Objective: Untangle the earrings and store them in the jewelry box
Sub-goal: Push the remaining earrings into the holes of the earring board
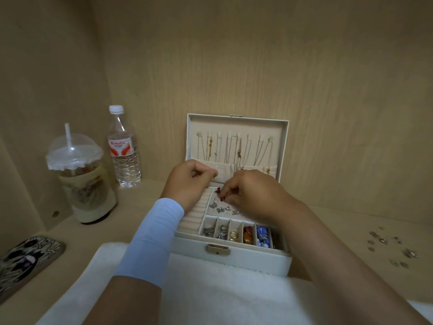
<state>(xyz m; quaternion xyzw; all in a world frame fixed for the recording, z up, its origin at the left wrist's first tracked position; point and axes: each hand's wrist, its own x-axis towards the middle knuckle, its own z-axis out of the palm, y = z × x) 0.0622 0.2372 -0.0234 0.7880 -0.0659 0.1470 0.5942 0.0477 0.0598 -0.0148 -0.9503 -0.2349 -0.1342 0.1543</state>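
A cream jewelry box (pixel 246 259) stands open on the wooden shelf, with necklaces hanging inside its raised lid (pixel 236 127). Both hands hover over its back tray. My left hand (pixel 187 184) has its fingers curled and pinches something small that is too tiny to identify. My right hand (pixel 253 193) pinches a small red earring (pixel 219 190) above the tray, where silver stud earrings (pixel 220 207) lie. The front compartments hold silver, gold, amber and blue pieces.
A lidded drink cup with a straw (pixel 79 177) and a water bottle (pixel 124 146) stand at the left. A patterned phone (pixel 25 259) lies at the front left. Several small loose earrings (pixel 389 247) are scattered at the right. A white towel (pixel 210 294) lies under the box's front.
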